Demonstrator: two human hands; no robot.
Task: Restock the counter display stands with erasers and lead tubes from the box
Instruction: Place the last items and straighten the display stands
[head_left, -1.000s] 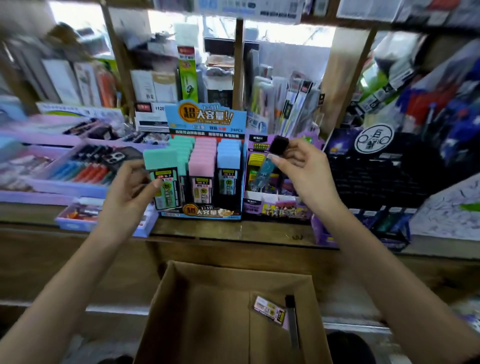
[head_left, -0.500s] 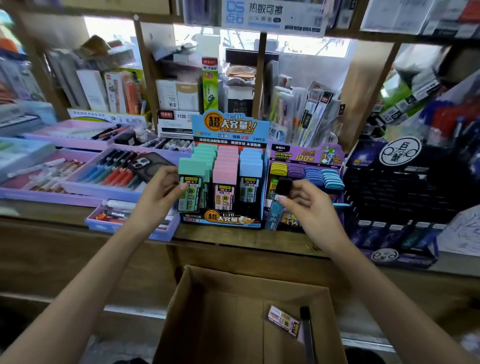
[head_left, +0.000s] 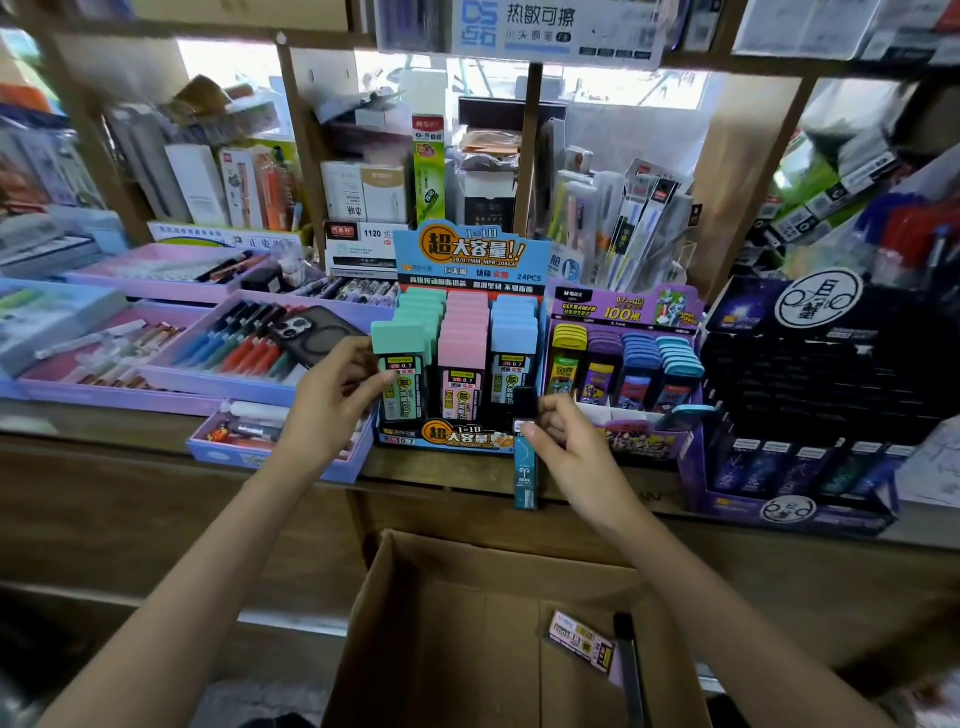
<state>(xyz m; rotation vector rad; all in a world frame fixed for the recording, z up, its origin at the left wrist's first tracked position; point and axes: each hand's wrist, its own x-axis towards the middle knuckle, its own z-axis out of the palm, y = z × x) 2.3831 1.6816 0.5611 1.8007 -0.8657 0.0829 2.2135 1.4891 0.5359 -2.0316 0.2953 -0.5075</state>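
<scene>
Now your left grip (head_left: 332, 410) holds a mint-capped lead case (head_left: 408, 387); your right grip (head_left: 571, 447) pinches a slim teal tube (head_left: 524, 467) needing a slot.

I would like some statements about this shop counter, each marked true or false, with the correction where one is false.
1. The left hand holds a green-capped case at the blue display stand. True.
2. The right hand holds nothing. False: it pinches a slim teal tube with a black cap, held upright.
3. The cardboard box has nothing in it. False: a pink-labelled pack lies inside.
4. A phone lies in a purple tray of pens. True.
</scene>
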